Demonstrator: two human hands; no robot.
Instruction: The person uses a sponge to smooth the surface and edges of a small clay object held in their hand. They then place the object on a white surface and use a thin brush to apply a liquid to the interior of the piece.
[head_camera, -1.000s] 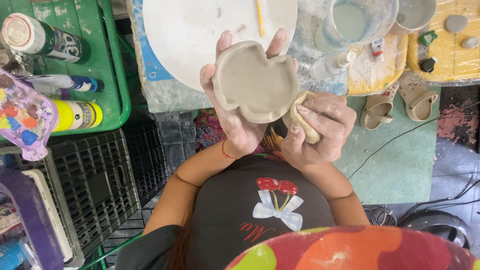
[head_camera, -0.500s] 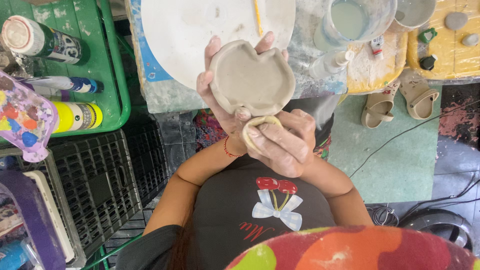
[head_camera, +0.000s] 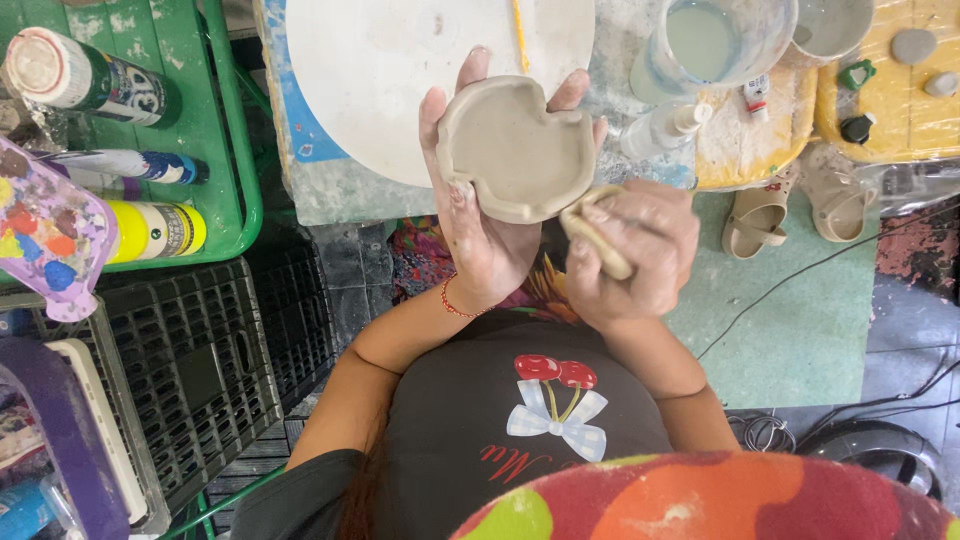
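The unfired clay dish (head_camera: 515, 148) rests tilted in the left hand (head_camera: 480, 215), whose grip is spread under it. At the dish's lower right edge, the right hand (head_camera: 635, 250) is pinching a beige sponge (head_camera: 595, 235). Behind the dish lies a white round board (head_camera: 400, 70); a water jar (head_camera: 705, 45) stands right of it.

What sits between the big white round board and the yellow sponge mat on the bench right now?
In the head view, a clear cup of cloudy water and a small white squeeze bottle stand between the white round board and the yellow sponge mat.
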